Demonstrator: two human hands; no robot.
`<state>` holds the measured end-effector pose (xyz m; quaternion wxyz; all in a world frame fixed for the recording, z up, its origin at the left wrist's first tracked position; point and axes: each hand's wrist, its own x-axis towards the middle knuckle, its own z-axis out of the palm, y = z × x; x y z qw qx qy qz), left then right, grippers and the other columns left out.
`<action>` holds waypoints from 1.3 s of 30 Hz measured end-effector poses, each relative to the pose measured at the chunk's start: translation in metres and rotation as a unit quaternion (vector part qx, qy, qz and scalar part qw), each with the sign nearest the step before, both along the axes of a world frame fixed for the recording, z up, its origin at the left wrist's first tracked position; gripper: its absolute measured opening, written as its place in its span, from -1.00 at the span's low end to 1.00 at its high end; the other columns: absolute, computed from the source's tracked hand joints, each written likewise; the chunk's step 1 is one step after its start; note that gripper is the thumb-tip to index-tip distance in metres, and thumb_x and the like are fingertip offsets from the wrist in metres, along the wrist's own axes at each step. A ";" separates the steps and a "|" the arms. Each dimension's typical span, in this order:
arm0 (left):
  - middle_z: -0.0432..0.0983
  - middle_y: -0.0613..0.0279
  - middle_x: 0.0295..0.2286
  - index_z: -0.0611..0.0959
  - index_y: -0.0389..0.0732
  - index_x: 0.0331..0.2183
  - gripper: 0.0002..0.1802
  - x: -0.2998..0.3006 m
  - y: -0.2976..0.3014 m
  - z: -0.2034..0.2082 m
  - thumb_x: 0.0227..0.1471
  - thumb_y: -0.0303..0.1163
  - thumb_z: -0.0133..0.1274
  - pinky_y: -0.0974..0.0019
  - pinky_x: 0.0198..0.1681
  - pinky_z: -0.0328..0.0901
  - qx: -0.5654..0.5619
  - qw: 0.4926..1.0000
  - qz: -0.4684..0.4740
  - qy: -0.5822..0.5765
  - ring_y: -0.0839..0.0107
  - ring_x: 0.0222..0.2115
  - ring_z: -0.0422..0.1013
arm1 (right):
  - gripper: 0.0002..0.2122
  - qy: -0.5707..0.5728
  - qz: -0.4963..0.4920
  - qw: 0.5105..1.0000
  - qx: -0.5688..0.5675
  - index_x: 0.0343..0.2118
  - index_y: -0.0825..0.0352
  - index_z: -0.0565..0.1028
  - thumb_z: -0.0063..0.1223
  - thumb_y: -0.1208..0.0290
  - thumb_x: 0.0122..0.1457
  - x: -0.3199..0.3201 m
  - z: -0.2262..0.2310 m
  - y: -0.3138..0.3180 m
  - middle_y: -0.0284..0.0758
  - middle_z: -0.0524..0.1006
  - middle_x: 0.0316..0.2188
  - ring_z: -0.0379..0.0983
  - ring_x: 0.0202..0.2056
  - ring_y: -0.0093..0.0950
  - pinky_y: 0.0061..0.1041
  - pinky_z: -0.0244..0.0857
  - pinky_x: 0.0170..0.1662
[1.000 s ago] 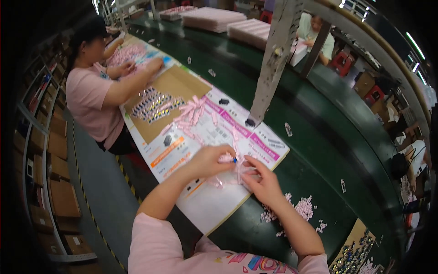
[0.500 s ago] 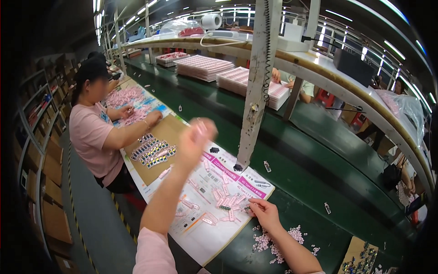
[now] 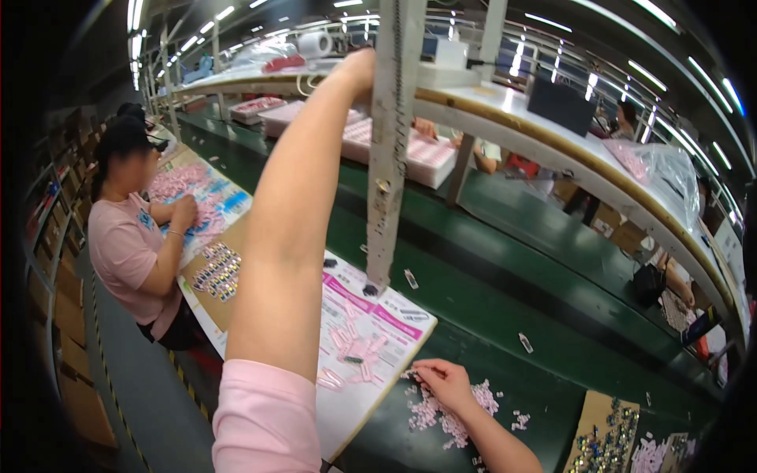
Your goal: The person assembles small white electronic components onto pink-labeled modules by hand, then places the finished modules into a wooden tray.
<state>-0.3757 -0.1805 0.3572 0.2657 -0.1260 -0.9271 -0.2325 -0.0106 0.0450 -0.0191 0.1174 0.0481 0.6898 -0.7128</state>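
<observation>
My left arm stretches far forward and up to the raised shelf. My left hand (image 3: 359, 69) is beside the upright white post (image 3: 388, 158), which hides its fingers. My right hand (image 3: 446, 383) rests low at the paper's edge with thumb and fingers pinched together. A small light piece shows at those fingertips, too small to name. Around and beneath this hand lies a heap of small pink-and-white parts (image 3: 455, 430) on the green surface. Pink flat casings (image 3: 351, 347) lie scattered on the printed paper sheet (image 3: 359, 406) to its left, with a dark green piece among them.
A co-worker (image 3: 126, 236) in pink sits at the left, hands near a pink pile (image 3: 177, 183). Rows of small assembled pieces (image 3: 217, 272) lie on cardboard. Stacked pink trays (image 3: 430, 162) stand beyond the green belt (image 3: 473, 315). Cardboard with small circuit parts (image 3: 603, 437) lies lower right.
My left hand has gone from above the paper up and forward to the shelf by the post. The right hand stays by the small parts. My view has shifted rightward.
</observation>
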 end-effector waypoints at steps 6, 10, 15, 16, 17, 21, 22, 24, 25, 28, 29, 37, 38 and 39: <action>0.58 -0.16 -0.16 0.64 -0.30 -0.11 -0.39 0.039 0.021 -0.011 0.14 0.05 -0.16 0.01 -0.08 0.35 0.119 0.983 0.007 0.137 -0.09 -0.15 0.49 | -0.76 -0.069 -0.075 0.988 -0.118 -0.07 0.45 0.55 0.08 0.49 0.23 -0.005 0.027 0.029 -0.23 0.61 -0.23 0.54 -0.29 -0.53 -0.68 0.46 -0.26; 0.60 0.05 -0.25 0.65 -0.35 -0.18 -0.68 0.064 -0.011 -0.031 0.13 -0.37 -0.05 0.30 -0.12 0.34 0.188 0.914 -0.076 0.351 0.22 -0.25 0.48 | -0.71 -0.099 -0.058 0.972 -0.204 0.00 0.49 0.49 0.08 0.51 0.23 -0.007 0.029 0.023 -0.18 0.59 -0.18 0.56 -0.21 -0.49 -0.65 0.48 -0.19; 0.60 0.21 -0.35 0.67 -0.29 -0.25 -0.78 0.202 0.004 -0.151 0.19 -0.50 -0.08 0.39 -0.19 0.34 0.285 0.894 -0.235 0.254 0.41 -0.36 0.45 | -0.71 -0.107 -0.050 0.968 -0.222 -0.01 0.50 0.49 0.10 0.53 0.22 -0.002 0.031 0.032 -0.17 0.60 -0.18 0.57 -0.22 -0.49 -0.64 0.48 -0.19; 0.62 0.21 -0.38 0.67 -0.28 -0.19 -0.75 0.216 0.002 -0.186 0.05 -0.64 0.03 0.43 -0.25 0.39 0.268 0.890 -0.320 0.186 0.45 -0.45 0.49 | -0.71 -0.111 -0.052 0.967 -0.225 -0.01 0.50 0.49 0.10 0.53 0.22 -0.002 0.032 0.032 -0.17 0.60 -0.18 0.57 -0.22 -0.49 -0.64 0.48 -0.19; 0.64 0.22 -0.35 0.68 -0.27 -0.22 -0.77 0.244 0.011 -0.215 0.03 -0.63 0.07 0.46 -0.28 0.37 0.194 0.927 -0.292 0.130 0.46 -0.44 0.48 | -0.71 -0.105 -0.053 0.968 -0.222 -0.02 0.49 0.49 0.10 0.54 0.21 0.001 0.035 0.033 -0.17 0.60 -0.18 0.57 -0.23 -0.49 -0.65 0.48 -0.19; 0.62 0.13 -0.30 0.61 -0.31 -0.06 -0.61 0.318 0.029 -0.292 0.00 -0.65 0.08 0.48 -0.22 0.39 0.290 0.865 -0.298 -0.282 0.46 -0.36 0.50 | -0.73 -0.093 -0.051 0.971 -0.213 -0.04 0.48 0.50 0.12 0.57 0.19 0.008 0.041 0.030 -0.16 0.60 -0.17 0.57 -0.26 -0.50 -0.65 0.48 -0.19; 0.62 0.12 -0.28 0.58 -0.31 -0.01 -0.56 0.328 0.030 -0.307 0.01 -0.65 0.07 0.49 -0.20 0.38 0.336 0.824 -0.298 -0.347 0.47 -0.34 0.50 | -0.74 -0.081 -0.062 0.972 -0.210 -0.06 0.48 0.50 0.12 0.58 0.18 0.009 0.040 0.027 -0.17 0.60 -0.18 0.57 -0.27 -0.51 -0.65 0.48 -0.19; 0.61 0.12 -0.24 0.55 -0.30 0.03 -0.56 0.345 0.042 -0.329 0.05 -0.62 0.04 0.49 -0.18 0.39 0.401 0.781 -0.292 -0.380 0.47 -0.31 0.50 | -0.76 -0.053 -0.093 0.974 -0.200 -0.09 0.47 0.51 0.13 0.60 0.17 0.012 0.039 0.023 -0.18 0.60 -0.21 0.56 -0.30 -0.52 -0.66 0.48 -0.20; 0.60 0.11 -0.21 0.52 -0.30 0.06 -0.55 0.350 0.049 -0.336 0.09 -0.60 0.01 0.49 -0.16 0.39 0.461 0.735 -0.282 -0.410 0.48 -0.29 0.49 | -0.77 -0.039 -0.108 0.974 -0.195 -0.10 0.47 0.51 0.14 0.60 0.17 0.014 0.038 0.020 -0.19 0.60 -0.22 0.56 -0.32 -0.52 -0.67 0.48 -0.20; 0.57 0.14 -0.18 0.51 -0.28 0.07 -0.57 0.358 0.075 -0.348 0.13 -0.54 0.02 0.50 -0.19 0.38 0.526 0.692 -0.263 -0.419 0.51 -0.29 0.48 | -0.79 -0.030 -0.130 0.970 -0.204 -0.13 0.46 0.51 0.14 0.61 0.16 0.022 0.028 0.011 -0.18 0.59 -0.22 0.56 -0.30 -0.50 -0.66 0.48 -0.21; 0.56 0.16 -0.17 0.50 -0.27 0.08 -0.57 0.360 0.083 -0.351 0.15 -0.51 0.02 0.51 -0.20 0.38 0.556 0.670 -0.253 -0.422 0.52 -0.29 0.47 | -0.79 -0.023 -0.140 0.967 -0.210 -0.14 0.45 0.51 0.14 0.62 0.15 0.024 0.025 0.009 -0.17 0.58 -0.22 0.56 -0.28 -0.49 -0.66 0.48 -0.22; 0.59 0.25 -0.27 0.56 -0.24 0.03 -0.64 0.357 0.086 -0.370 0.17 -0.45 0.02 0.52 -0.27 0.37 0.528 0.679 -0.234 -0.454 0.54 -0.37 0.46 | -0.71 0.371 -0.074 0.864 0.333 -0.15 0.30 0.58 0.19 0.61 0.01 0.018 0.022 0.036 -0.27 0.53 -0.09 0.50 -0.23 -0.43 -0.54 0.41 -0.25; 0.60 0.26 -0.28 0.57 -0.24 0.01 -0.65 0.355 0.081 -0.368 0.18 -0.44 0.02 0.52 -0.27 0.36 0.451 0.718 -0.259 -0.463 0.54 -0.38 0.46 | -0.71 0.376 -0.063 0.867 0.321 -0.15 0.30 0.58 0.19 0.61 0.01 0.016 0.028 0.038 -0.27 0.53 -0.09 0.50 -0.23 -0.43 -0.54 0.41 -0.25; 0.61 0.27 -0.30 0.59 -0.24 0.00 -0.66 0.354 0.076 -0.366 0.18 -0.44 0.03 0.52 -0.28 0.36 0.370 0.749 -0.280 -0.473 0.55 -0.38 0.46 | -0.70 0.391 -0.012 0.849 0.355 -0.15 0.30 0.59 0.20 0.59 0.00 0.016 0.036 0.040 -0.27 0.55 -0.13 0.50 -0.27 -0.41 -0.53 0.40 -0.27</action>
